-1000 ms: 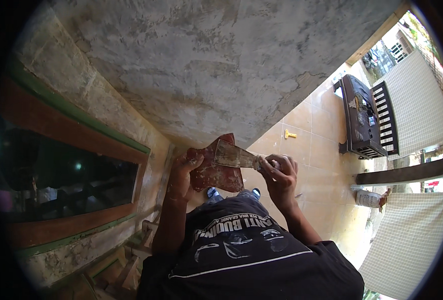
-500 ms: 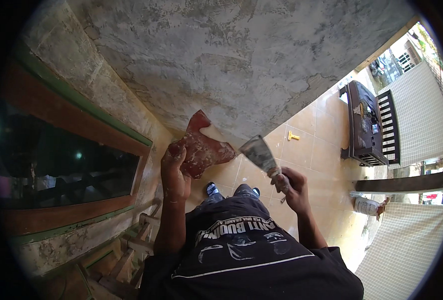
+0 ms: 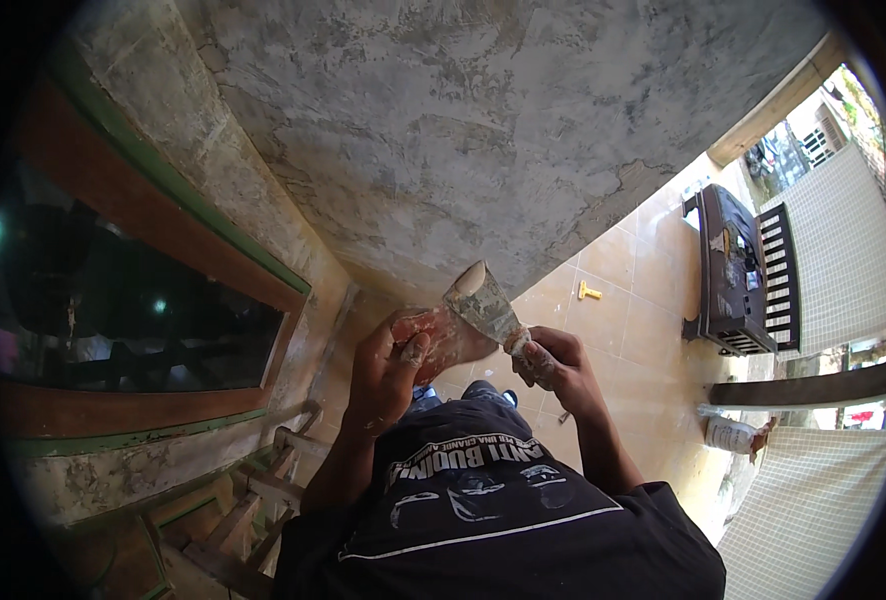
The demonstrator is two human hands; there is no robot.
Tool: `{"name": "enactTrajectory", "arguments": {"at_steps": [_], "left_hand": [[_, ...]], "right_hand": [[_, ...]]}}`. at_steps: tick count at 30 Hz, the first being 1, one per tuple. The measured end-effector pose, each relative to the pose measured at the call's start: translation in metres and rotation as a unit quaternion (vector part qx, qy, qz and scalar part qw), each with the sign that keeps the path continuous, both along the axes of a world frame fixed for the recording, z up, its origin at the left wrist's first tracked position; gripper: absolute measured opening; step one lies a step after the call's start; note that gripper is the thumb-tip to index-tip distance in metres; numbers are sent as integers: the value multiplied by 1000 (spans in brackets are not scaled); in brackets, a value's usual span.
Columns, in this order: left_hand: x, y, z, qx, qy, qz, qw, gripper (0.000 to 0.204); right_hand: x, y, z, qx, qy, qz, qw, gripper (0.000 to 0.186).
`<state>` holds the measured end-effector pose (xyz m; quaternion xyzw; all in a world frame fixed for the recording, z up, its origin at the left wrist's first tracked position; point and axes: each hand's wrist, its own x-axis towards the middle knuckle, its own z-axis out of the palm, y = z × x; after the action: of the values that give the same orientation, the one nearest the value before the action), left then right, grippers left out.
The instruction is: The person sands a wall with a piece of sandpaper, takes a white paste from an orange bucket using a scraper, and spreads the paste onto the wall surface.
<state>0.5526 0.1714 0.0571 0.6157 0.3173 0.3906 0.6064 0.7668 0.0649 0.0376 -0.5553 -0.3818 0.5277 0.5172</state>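
My left hand (image 3: 388,370) is closed on an irregular red sheet (image 3: 453,345) smeared with pale putty, thumb on top. In my right hand (image 3: 555,362) is a putty knife (image 3: 493,312) with a wide, stained blade, its handle wrapped by my fingers. The blade overlaps the sheet's far right part; whether they touch I cannot tell. A cream lump of putty (image 3: 471,279) sits near the blade's tip. Beyond both hands rises a grey, patchily plastered wall (image 3: 463,130).
A wood-framed window (image 3: 163,400) lies to the left, above wooden furniture (image 3: 273,490). On the tiled floor (image 3: 608,330) is a yellow T-shaped tool (image 3: 589,291). A dark bench (image 3: 728,265) with things on it and a white sack (image 3: 731,435) stand at the right.
My left hand has turned and brought the red sheet lower and closer to my right hand. The putty knife has shifted left over the sheet, and putty now shows at its blade.
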Motion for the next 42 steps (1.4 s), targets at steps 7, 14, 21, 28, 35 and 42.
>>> {"name": "enactTrajectory", "arguments": {"at_steps": [7, 14, 21, 28, 35, 42], "left_hand": [[1, -4, -1, -290, -254, 36, 922, 22], [36, -22, 3, -317, -325, 58, 889, 26], [61, -22, -6, -251, -318, 107, 908, 23], [70, -7, -24, -289, -401, 120, 861, 18], [133, 25, -28, -39, -49, 429, 901, 29], [239, 53, -49, 274, -78, 453, 845, 41]], "right_hand": [[-10, 13, -21, 141, -55, -139, 979, 28], [-12, 18, -39, 150, -112, -142, 972, 33], [32, 2, -15, 4, 217, 78, 973, 38], [66, -1, 3, -19, 285, 97, 953, 38], [119, -25, -1, -25, 270, 111, 956, 33], [155, -41, 4, -33, 180, 77, 980, 37]]}}
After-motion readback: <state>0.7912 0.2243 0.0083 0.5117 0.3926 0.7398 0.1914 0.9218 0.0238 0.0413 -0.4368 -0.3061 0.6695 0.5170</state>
